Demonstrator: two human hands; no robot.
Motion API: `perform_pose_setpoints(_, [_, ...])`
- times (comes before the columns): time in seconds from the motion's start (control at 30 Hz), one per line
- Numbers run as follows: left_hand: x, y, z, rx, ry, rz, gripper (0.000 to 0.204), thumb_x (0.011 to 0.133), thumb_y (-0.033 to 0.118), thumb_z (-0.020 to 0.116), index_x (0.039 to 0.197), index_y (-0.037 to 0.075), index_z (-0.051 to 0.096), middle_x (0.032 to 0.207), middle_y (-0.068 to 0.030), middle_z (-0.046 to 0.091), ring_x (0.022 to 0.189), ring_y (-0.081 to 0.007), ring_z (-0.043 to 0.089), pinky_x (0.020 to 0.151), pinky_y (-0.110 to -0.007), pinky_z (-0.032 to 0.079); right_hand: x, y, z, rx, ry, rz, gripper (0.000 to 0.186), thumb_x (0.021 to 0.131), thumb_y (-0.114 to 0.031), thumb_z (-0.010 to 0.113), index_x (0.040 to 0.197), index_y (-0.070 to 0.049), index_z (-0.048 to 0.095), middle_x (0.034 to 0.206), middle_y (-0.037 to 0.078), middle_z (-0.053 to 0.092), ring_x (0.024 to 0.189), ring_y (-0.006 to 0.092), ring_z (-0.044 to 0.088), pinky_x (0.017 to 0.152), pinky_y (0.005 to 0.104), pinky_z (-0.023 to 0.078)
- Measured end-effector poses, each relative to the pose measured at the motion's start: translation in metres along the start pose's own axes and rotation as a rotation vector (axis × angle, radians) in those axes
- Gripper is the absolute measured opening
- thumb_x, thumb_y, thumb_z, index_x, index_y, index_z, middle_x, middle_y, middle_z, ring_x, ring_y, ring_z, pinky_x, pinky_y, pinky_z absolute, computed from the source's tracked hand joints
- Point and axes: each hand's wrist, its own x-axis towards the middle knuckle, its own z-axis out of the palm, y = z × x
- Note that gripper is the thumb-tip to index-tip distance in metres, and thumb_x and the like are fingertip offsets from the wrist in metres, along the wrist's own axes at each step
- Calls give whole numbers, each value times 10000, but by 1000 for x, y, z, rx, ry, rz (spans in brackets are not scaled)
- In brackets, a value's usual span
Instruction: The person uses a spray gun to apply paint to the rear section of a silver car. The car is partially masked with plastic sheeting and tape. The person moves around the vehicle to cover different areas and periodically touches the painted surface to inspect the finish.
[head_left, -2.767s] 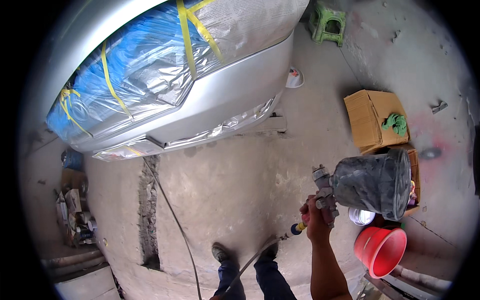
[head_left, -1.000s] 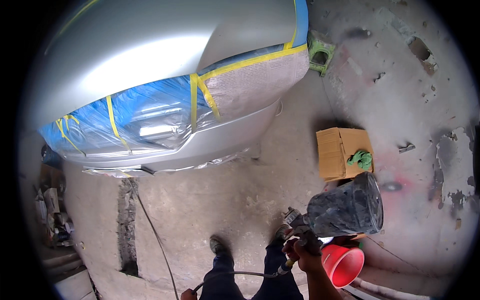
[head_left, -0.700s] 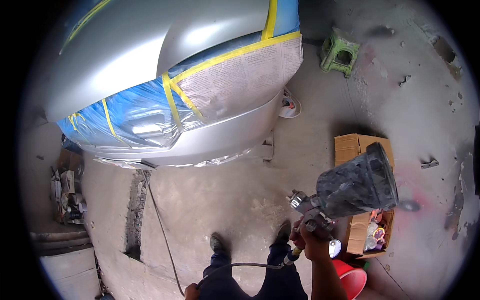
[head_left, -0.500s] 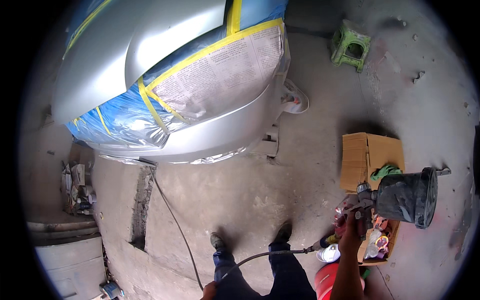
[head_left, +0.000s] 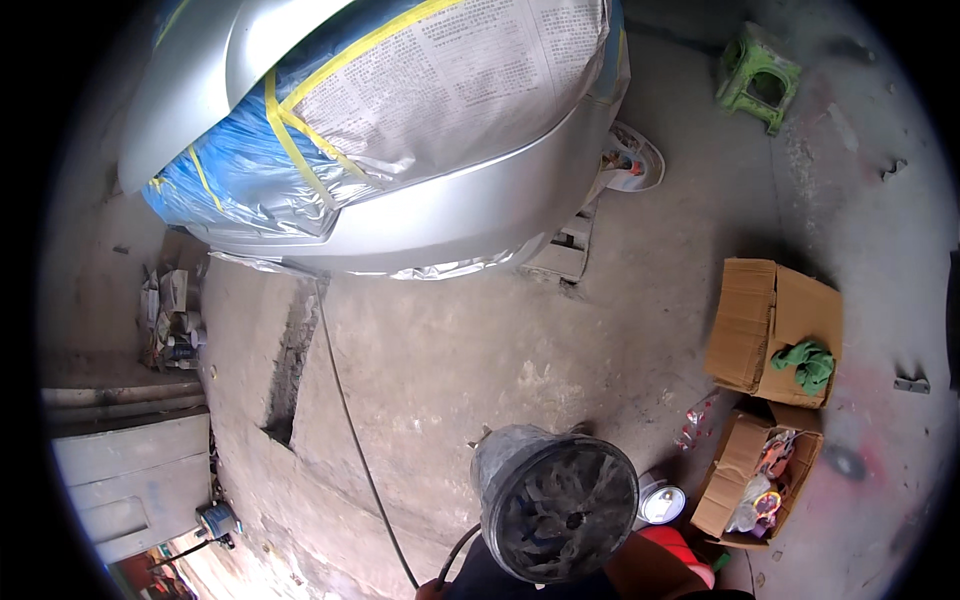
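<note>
A paint spray gun is held up in front of my body, its dark, paint-smeared cup (head_left: 565, 505) facing me and hiding most of the gun. My right forearm (head_left: 655, 572) reaches in behind the cup; the hand itself is hidden there, gripping the gun. At the bottom edge my left hand (head_left: 430, 591) is closed on the black air hose (head_left: 462, 552), only partly in view. Ahead stands a car with a silver bumper (head_left: 450, 215). Newspaper (head_left: 450, 90), blue plastic film (head_left: 250, 220) and yellow tape (head_left: 295, 150) mask parts of it.
To the right stand a closed cardboard box (head_left: 740, 325) with a green cloth (head_left: 805, 367) and an open box (head_left: 725, 480) of odds and ends. Nearby are a white can (head_left: 661, 503) and a red bucket (head_left: 680, 555). A green stool (head_left: 757, 80) stands far right; the hose crosses the floor.
My right hand has brought the spray gun from the right to the middle, in front of my body, turning its cup toward me. My view has shifted; my left hand still holds the hose.
</note>
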Motion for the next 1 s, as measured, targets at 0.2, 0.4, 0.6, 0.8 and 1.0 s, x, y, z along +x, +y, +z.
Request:
perform_pose_setpoints(0.2, [19,-15,14,-15,-79,-3,408,838,456,606,990,85,683,860,-125,694,825,-262,670,728,-379,501,28,28,-16,286,272,296,343,913,-210,587,1223,-84,515,1013,47,555,909,118,558,787,271,448])
perform_pose_setpoints(0.4, [65,63,5,83,223,245,342,872,374,590,862,35,624,778,-197,648,792,-385,635,678,-457,479,49,-4,-20,302,652,222,409,959,-319,518,1290,-85,471,1053,25,565,916,91,512,793,251,440])
perform_pose_setpoints(0.6, [92,61,24,101,147,181,321,875,352,576,872,36,629,835,-208,653,850,-393,626,744,-485,478,37,89,87,3,454,85,376,937,-205,573,1265,-66,452,1124,59,571,948,132,548,850,291,466])
perform_pose_setpoints(0.8, [110,35,21,203,144,144,317,870,331,582,924,24,640,915,-232,654,930,-416,607,780,-498,470,25,118,132,-157,290,-100,301,950,-216,548,1197,-48,511,1097,83,596,966,177,558,868,315,457])
perform_pose_setpoints(1.0, [145,82,31,70,187,221,259,863,321,577,854,65,618,827,-183,644,848,-406,614,750,-494,471,52,140,87,-278,383,-122,263,963,-227,522,1130,-30,570,1069,107,620,983,223,568,885,339,448])
